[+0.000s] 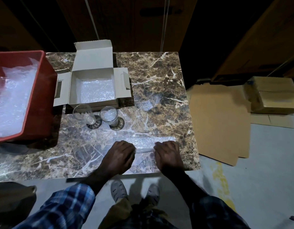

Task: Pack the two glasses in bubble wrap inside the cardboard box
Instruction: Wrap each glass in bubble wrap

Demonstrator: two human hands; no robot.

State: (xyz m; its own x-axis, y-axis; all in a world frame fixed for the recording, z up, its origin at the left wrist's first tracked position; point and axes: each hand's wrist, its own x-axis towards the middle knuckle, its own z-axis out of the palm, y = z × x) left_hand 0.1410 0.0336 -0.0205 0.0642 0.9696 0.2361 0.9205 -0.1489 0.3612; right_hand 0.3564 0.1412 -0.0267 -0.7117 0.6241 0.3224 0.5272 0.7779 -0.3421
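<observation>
Two clear footed glasses stand upright on the marble table, the left glass and the right glass side by side just in front of the open cardboard box. A piece of bubble wrap lines the box's floor. A clear bubble wrap sheet lies flat near the table's front edge. My left hand grips its near left part with curled fingers. My right hand grips its near right part the same way. The glasses are a hand's length beyond my left hand.
A red plastic crate holding loose bubble wrap sits on the table's left side. The marble table ends at the right, where flattened cardboard and stacked boxes lie on the floor. My feet show below the table's front edge.
</observation>
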